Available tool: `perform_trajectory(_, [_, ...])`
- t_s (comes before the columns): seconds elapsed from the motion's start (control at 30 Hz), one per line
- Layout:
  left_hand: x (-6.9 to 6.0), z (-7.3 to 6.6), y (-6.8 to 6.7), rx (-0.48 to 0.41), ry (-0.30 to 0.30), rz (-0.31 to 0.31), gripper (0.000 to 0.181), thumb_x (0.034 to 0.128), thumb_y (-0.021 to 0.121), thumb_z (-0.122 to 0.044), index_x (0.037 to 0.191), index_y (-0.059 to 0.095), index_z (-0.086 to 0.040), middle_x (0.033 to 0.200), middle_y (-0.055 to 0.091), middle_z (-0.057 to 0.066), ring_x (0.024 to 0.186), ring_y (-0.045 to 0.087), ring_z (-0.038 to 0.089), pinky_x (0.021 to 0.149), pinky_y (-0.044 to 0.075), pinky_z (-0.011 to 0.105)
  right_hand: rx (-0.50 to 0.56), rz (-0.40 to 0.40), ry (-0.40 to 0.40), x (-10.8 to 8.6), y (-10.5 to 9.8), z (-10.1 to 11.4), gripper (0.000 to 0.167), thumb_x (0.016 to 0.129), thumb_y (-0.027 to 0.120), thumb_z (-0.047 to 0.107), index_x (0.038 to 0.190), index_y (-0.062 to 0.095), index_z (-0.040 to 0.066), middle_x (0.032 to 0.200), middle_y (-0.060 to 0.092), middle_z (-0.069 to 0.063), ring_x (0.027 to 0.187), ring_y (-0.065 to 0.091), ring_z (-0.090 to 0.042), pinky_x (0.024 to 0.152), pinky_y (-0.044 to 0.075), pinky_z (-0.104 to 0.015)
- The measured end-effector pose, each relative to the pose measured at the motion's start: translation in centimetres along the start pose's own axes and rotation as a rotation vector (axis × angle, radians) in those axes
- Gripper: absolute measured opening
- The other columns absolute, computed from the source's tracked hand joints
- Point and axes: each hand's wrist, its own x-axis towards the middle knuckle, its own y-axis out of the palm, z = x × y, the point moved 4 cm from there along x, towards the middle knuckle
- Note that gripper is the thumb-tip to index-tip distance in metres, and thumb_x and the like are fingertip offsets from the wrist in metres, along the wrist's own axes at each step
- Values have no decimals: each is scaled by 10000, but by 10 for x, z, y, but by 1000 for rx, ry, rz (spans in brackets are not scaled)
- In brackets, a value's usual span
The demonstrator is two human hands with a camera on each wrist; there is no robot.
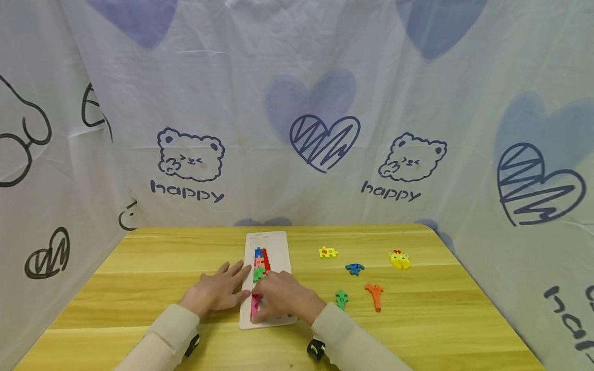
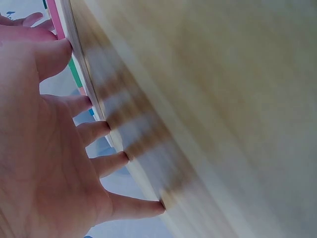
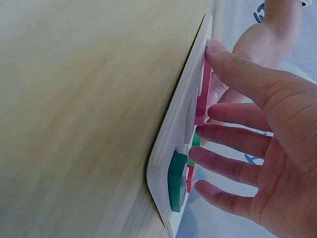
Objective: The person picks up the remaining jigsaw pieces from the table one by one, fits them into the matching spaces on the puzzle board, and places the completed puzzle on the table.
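Observation:
A white puzzle board (image 1: 278,245) lies on the wooden table, with blue (image 1: 258,252), red (image 1: 266,257) and green (image 1: 258,274) pieces in its upper half. My right hand (image 1: 283,293) is over its lower part and pinches a pink piece (image 1: 253,307); in the right wrist view, thumb and index finger touch opposite ends of that pink piece (image 3: 202,99). Close by, a dark green piece (image 3: 176,181) stands raised on the board. My left hand (image 1: 220,289) has its fingers spread; in the left wrist view, its thumb and fingertips touch the table side of the board's edge (image 2: 81,59).
Right of the board lie loose pieces: yellow (image 1: 328,252), blue (image 1: 355,269), green (image 1: 341,298), orange (image 1: 375,297) and a yellow giraffe head (image 1: 399,260). A printed cloth (image 1: 260,196) hangs behind the table and along both sides.

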Motion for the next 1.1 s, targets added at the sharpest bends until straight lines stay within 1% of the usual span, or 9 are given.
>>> perform_trajectory(0.17, [-1, 0, 0, -1, -1, 4, 716, 1039, 514, -521, 1621, 341, -143, 1696, 301, 159, 1521, 292, 534, 991, 288, 910, 13, 3, -2, 1, 1, -1, 419, 805, 821, 591, 1036, 779, 244, 823, 683, 164, 714, 496, -56, 626, 387, -229])
perform_trajectory(0.23, [-1, 0, 0, 3, 1, 5, 718, 1039, 511, -526, 1622, 340, -144, 1697, 300, 157, 1521, 292, 532, 993, 290, 908, 18, 4, -3, 0, 2, -2, 433, 802, 821, 594, 1059, 782, 247, 864, 710, 164, 721, 502, -55, 633, 399, -229])
perform_trajectory(0.3, [-1, 0, 0, 5, 4, 6, 719, 1039, 508, -529, 1622, 339, -144, 1697, 299, 156, 1522, 292, 531, 993, 292, 907, 17, 5, -4, 0, 1, -2, 481, 799, 817, 607, 1124, 779, 256, 956, 741, 166, 762, 526, -46, 668, 432, -231])
perform_trajectory(0.43, [0, 0, 1, 3, 6, 8, 722, 1039, 506, -532, 1625, 333, -148, 1699, 294, 156, 1525, 286, 531, 997, 289, 906, -10, 11, -5, -4, -2, -5, 574, 805, 799, 628, 1257, 738, 280, 1173, 749, 162, 956, 619, -50, 825, 528, -260])
perform_trajectory(0.53, [0, 0, 1, 2, 3, 13, 724, 1040, 503, -534, 1630, 323, -154, 1704, 283, 153, 1531, 274, 529, 1005, 280, 906, -27, 12, -9, -9, -8, -9, 584, 826, 794, 607, 1305, 711, 282, 1286, 724, 138, 1116, 650, -91, 943, 556, -308])
perform_trajectory(0.6, [0, 0, 1, 2, 0, 17, 723, 1042, 501, -530, 1632, 316, -155, 1707, 276, 152, 1534, 266, 530, 1007, 275, 907, -31, 9, -20, -12, -12, -11, 584, 845, 787, 587, 1330, 697, 274, 1332, 707, 118, 1177, 649, -114, 987, 556, -328])
perform_trajectory(0.77, [0, 2, 2, -1, -4, 18, 724, 1044, 501, -529, 1633, 314, -152, 1708, 271, 155, 1533, 261, 535, 1000, 269, 913, -42, 8, -32, -23, -19, -18, 573, 875, 763, 572, 1362, 679, 281, 1394, 674, 107, 1185, 639, -126, 991, 547, -321])
perform_trajectory(0.97, [0, 2, 2, -4, -11, 22, 725, 1044, 493, -539, 1637, 306, -166, 1713, 262, 147, 1540, 257, 524, 1019, 263, 905, -35, 19, 34, -42, -27, -31, 586, 881, 763, 565, 1386, 666, 284, 1458, 635, 68, 1256, 609, -176, 1026, 530, -385])
perform_trajectory(1.1, [-1, 0, 0, -11, -11, 23, 718, 1045, 496, -528, 1635, 311, -164, 1711, 265, 149, 1541, 256, 523, 1029, 259, 902, -33, -4, 62, -56, -34, -43, 599, 861, 786, 559, 1372, 679, 264, 1451, 645, 37, 1257, 617, -205, 1019, 540, -405])
